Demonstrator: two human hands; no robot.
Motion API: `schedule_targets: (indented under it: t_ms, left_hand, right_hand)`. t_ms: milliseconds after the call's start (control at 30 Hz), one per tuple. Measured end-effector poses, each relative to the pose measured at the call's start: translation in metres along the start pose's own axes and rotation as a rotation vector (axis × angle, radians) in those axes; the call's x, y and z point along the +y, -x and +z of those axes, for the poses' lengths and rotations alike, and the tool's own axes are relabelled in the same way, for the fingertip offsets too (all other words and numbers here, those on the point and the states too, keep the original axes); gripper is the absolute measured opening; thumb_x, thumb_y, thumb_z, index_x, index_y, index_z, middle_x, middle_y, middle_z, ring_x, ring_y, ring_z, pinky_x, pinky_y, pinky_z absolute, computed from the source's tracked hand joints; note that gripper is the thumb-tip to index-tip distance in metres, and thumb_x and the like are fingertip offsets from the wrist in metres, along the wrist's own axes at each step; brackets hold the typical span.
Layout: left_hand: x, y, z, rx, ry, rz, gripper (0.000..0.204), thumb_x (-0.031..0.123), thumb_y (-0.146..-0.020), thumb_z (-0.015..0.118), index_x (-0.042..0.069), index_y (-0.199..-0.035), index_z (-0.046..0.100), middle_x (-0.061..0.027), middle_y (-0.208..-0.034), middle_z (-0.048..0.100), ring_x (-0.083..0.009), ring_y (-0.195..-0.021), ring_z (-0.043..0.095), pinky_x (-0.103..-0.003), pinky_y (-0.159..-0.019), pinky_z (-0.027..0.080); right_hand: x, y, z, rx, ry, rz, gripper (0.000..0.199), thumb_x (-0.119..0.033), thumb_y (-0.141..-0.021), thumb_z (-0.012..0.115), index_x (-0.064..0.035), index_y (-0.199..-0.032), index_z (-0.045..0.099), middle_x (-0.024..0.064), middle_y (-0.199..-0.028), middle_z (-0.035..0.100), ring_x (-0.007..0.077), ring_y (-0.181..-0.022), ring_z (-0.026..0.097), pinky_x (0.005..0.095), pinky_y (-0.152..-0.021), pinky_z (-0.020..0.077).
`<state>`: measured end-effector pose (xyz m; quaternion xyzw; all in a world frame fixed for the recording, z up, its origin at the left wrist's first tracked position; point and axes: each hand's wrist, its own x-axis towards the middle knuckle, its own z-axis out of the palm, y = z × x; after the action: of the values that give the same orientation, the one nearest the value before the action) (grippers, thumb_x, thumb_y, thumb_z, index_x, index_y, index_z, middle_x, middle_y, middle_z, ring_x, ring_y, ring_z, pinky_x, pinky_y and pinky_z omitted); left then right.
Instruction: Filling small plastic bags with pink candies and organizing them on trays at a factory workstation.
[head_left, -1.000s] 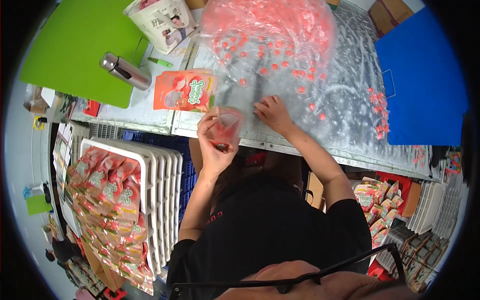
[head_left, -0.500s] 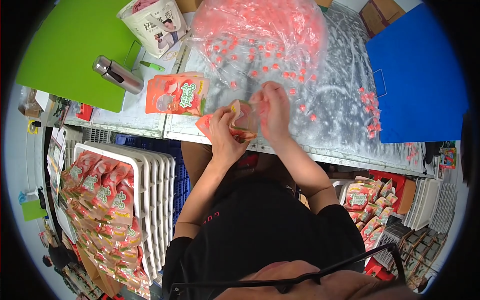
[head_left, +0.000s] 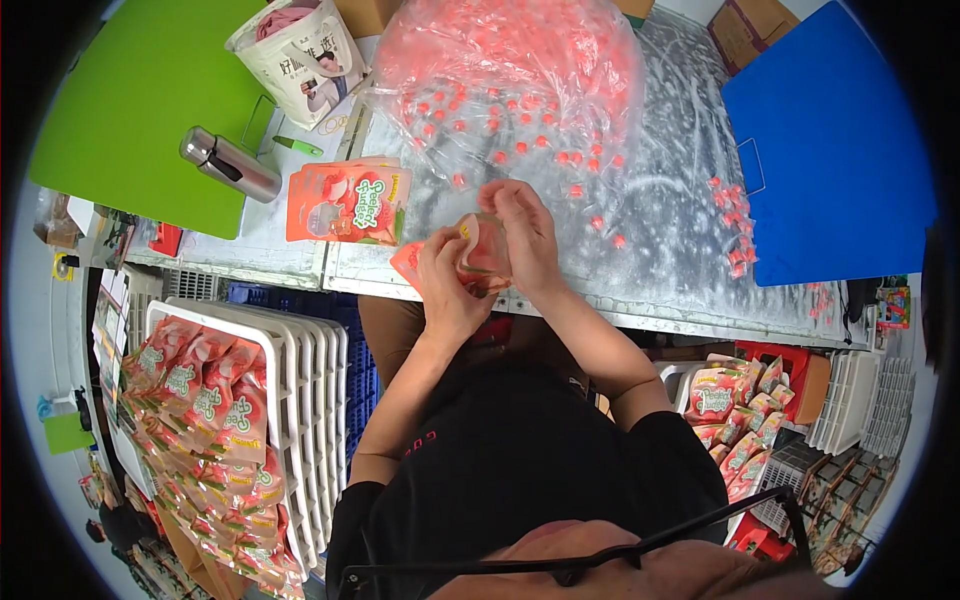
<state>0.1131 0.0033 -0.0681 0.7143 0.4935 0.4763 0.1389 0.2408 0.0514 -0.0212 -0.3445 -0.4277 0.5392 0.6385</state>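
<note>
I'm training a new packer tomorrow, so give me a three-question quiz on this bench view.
1. True or false: both the left hand and the right hand are on the pink pouch.
2. Which lies on the green board? A) metal flask B) stack of pouches C) white bucket
3. Fill in: the big clear bag of small red pieces lies on the ____ side of the blue board.

Key: 1 true; 2 A; 3 left.
</note>
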Motion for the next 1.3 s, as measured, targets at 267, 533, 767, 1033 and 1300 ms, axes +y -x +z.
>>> schedule_targets:
  t_ms: [267,533,767,1033,1300]
  left_hand:
    - [-0.002,0.008,-0.023,0.171,0.135,-0.150,0.073,-0.007,-0.060,0.074,0.003,-0.125,0.042,-0.0196,-0.131,0.046,-0.0366,-0.121,0.048,-0.044,-0.106,0.038]
    - [0.005,0.016,-0.037,0.175,0.111,-0.266,0.069,-0.003,-0.069,0.077,0.002,-0.127,0.041,-0.0185,-0.130,0.046,-0.0320,-0.122,0.048,-0.041,-0.107,0.036]
    - [0.005,0.020,-0.038,0.131,0.164,-0.311,0.073,0.000,-0.069,0.082,0.002,-0.129,0.040,-0.0183,-0.133,0.045,-0.0305,-0.125,0.046,-0.040,-0.108,0.035]
    - [0.005,0.025,-0.030,0.088,0.219,-0.324,0.072,0.000,-0.070,0.081,0.002,-0.128,0.040,-0.0185,-0.133,0.045,-0.0310,-0.126,0.046,-0.041,-0.109,0.034]
    - [0.011,0.024,-0.029,0.073,0.242,-0.291,0.069,-0.001,-0.071,0.079,0.002,-0.128,0.040,-0.0184,-0.132,0.046,-0.0310,-0.125,0.047,-0.040,-0.108,0.035]
  right_hand:
    - [0.129,-0.124,-0.099,0.303,1.555,-0.543,0.045,-0.045,-0.090,0.064,-0.0084,-0.116,0.068,0.0202,-0.122,0.057,0.0395,-0.115,0.050,0.0485,-0.101,0.0371]
    - [0.152,-0.100,-0.055,-0.098,1.429,-0.567,0.040,-0.042,-0.080,0.073,-0.0124,-0.106,0.069,0.0130,-0.106,0.057,0.0340,-0.105,0.051,0.0489,-0.093,0.0411]
    - [0.133,-0.026,-0.072,-0.145,1.248,-0.571,0.023,-0.017,-0.077,0.070,-0.0077,-0.096,0.061,0.0106,-0.102,0.055,0.0313,-0.103,0.052,0.0447,-0.090,0.0447]
    - [0.060,0.032,-0.139,0.035,1.622,-0.383,0.056,-0.046,-0.081,0.073,-0.0193,-0.129,0.062,0.0071,-0.144,0.047,0.0382,-0.134,0.036,0.0649,-0.109,0.0209]
    - [0.072,0.039,-0.144,0.018,1.617,-0.149,0.077,-0.057,-0.079,0.071,-0.0201,-0.143,0.051,0.0083,-0.144,0.046,0.0390,-0.137,0.033,0.0655,-0.112,0.0157]
